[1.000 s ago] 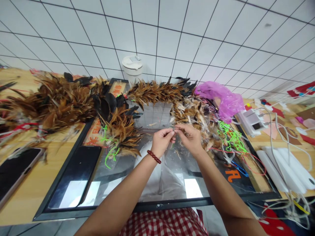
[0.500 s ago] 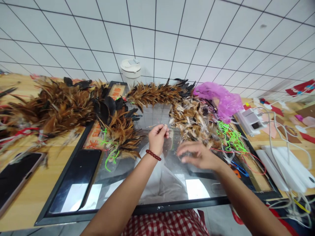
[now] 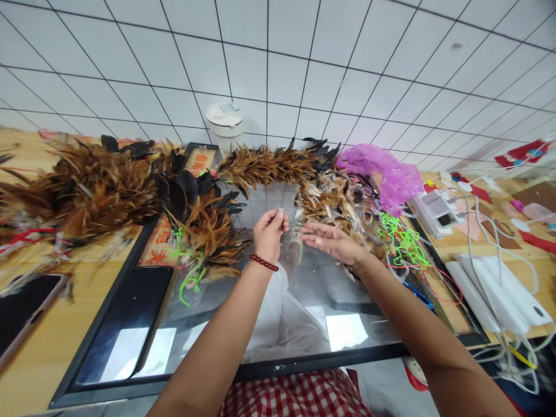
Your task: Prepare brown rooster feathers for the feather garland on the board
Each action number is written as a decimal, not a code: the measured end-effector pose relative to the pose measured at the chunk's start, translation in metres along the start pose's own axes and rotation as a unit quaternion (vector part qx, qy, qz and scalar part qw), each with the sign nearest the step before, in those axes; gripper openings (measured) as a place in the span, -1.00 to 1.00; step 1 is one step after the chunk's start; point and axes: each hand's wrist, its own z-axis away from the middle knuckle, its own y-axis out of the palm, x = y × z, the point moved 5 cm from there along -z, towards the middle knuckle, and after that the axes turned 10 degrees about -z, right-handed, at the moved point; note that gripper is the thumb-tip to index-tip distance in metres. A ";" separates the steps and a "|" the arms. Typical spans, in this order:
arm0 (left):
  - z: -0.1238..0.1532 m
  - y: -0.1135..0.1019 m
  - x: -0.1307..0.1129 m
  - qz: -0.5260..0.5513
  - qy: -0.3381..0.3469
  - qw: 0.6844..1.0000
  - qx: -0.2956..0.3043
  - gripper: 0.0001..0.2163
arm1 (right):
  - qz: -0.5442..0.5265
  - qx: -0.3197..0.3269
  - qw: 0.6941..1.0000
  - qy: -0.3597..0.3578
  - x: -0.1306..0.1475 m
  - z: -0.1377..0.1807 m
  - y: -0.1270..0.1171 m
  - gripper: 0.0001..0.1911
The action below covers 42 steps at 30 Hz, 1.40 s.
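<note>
My left hand, a red bead bracelet on its wrist, is pinched shut on a small pale bit I cannot make out, raised over the glass panel. Beside it my right hand is open, palm up and fingers stretched toward the left hand, holding nothing. Both hover just in front of a long garland of brown and black feathers that curves across the back of the panel. A looser heap of pale brown feathers lies right behind my right hand.
A big feather pile covers the left. Neon green cords and a pink plastic bag lie right. A white lidded cup stands at the back. Phones lie left; white chargers and cables right.
My hands were pinched together at the feathers. They have parted: the left hand rose keeping its pinch, and the right hand pulled away, dipped low, then opened palm up beside the left.
</note>
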 end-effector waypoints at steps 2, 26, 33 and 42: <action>0.001 0.000 0.001 -0.005 0.001 1.000 0.009 -0.70 | -0.009 -0.027 0.999 -0.018 0.008 -0.012 -0.010 -0.44; 0.002 0.004 0.008 -0.100 0.032 0.994 -0.003 -0.74 | 0.627 -0.129 0.739 -0.209 0.075 0.040 -0.014 -0.84; 0.004 0.005 0.007 -0.111 0.034 0.993 -0.003 -0.75 | 0.776 -0.115 0.592 -0.183 0.050 0.028 0.012 -0.75; 0.006 0.008 0.009 -0.122 0.040 0.991 0.028 -0.75 | 0.607 -0.191 0.729 -0.254 0.042 0.003 0.022 -0.87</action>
